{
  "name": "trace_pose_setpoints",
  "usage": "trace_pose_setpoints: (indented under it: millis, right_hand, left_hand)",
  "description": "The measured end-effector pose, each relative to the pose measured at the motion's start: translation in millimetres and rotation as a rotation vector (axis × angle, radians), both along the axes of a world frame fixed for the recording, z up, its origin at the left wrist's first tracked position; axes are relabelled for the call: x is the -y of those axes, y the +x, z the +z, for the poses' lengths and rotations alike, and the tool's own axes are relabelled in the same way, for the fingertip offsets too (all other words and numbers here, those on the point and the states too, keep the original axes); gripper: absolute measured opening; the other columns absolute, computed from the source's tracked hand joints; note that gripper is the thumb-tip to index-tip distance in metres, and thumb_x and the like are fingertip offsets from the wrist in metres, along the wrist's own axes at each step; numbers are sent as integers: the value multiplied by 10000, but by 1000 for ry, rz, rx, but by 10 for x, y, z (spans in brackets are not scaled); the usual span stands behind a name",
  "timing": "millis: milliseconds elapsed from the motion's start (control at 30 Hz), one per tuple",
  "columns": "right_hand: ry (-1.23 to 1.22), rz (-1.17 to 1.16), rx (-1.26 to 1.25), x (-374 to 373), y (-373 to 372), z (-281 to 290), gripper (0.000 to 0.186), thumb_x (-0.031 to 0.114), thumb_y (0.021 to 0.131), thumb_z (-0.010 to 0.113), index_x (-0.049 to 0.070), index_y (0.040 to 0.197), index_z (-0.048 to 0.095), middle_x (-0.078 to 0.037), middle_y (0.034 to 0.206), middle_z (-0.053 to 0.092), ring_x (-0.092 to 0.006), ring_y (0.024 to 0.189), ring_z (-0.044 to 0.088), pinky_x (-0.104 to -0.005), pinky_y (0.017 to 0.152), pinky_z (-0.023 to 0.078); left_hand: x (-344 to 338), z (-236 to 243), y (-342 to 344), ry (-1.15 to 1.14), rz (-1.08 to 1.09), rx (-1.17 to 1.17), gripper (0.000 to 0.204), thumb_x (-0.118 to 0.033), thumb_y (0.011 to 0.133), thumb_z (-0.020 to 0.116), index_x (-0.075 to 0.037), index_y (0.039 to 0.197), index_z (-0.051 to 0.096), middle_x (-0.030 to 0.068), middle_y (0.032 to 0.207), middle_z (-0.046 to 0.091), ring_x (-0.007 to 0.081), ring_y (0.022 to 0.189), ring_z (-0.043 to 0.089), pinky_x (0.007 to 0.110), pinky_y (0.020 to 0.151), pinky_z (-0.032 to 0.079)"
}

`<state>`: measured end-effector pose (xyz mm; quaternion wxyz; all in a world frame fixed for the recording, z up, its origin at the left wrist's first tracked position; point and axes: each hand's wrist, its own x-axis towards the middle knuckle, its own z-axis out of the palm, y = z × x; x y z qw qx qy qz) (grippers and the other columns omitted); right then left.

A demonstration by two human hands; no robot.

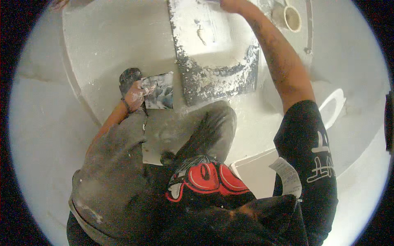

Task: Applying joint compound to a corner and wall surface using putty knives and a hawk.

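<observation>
My left hand (134, 96), dusted with white, is closed on the edge of a flat rectangular plastering blade (160, 92) smeared with white paste. It is held over my left shoe (130, 78), beside my bent leg. At the top edge, my right hand (232, 5) reaches over a dark board (197, 92) thickly coated in white paste. Its fingers look closed on a thin tool, mostly cut off by the frame. The paste is smooth toward the far part of the board and patchy at its near end, where dark surface shows through.
A pale cup-like container (292, 19) with a handle stands at the upper right. A white oval ring (333, 107) lies right of my right arm. The light floor (111, 41) is spotted with paste, and pale curved walls (41, 102) surround me.
</observation>
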<state>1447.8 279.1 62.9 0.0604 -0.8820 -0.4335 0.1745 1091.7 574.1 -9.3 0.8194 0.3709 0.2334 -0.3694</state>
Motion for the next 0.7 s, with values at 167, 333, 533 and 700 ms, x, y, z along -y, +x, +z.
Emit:
trace_pose_setpoints:
  millis: [167,333,533,700]
  right_hand:
    - [-152,-114,37,501,-705,-54,364,308,755,579,258,1112,529,-105,1198,466,-295,993,516,-384,842,425]
    - [-212,-161,-23,834,-1349,98,335,216,773,546,236,1107,535,-109,1203,462,-314,1041,488,-382,862,423]
    - [-472,-148,-486,631,-1323,420,498,-73,691,468,168,1124,519,-115,1251,415,-272,1117,434,-391,930,368]
    - [-192,41,-608,263,130,261,361,277,851,452,233,1210,438,-103,1297,359,-297,1196,323,-438,1013,214]
  left_hand:
    - [51,348,158,190,-167,401,388,-32,713,573,35,1081,470,88,1042,550,169,961,530,298,872,409]
    - [58,425,123,-63,54,158,407,-87,717,604,27,1085,472,74,1051,549,175,971,527,303,868,412]
    - [8,401,94,26,48,-3,295,-48,765,540,59,1034,485,83,957,574,166,912,544,286,806,427]
    - [-39,206,-29,-16,104,-8,247,-29,773,545,50,1004,508,63,947,572,114,855,535,272,785,426]
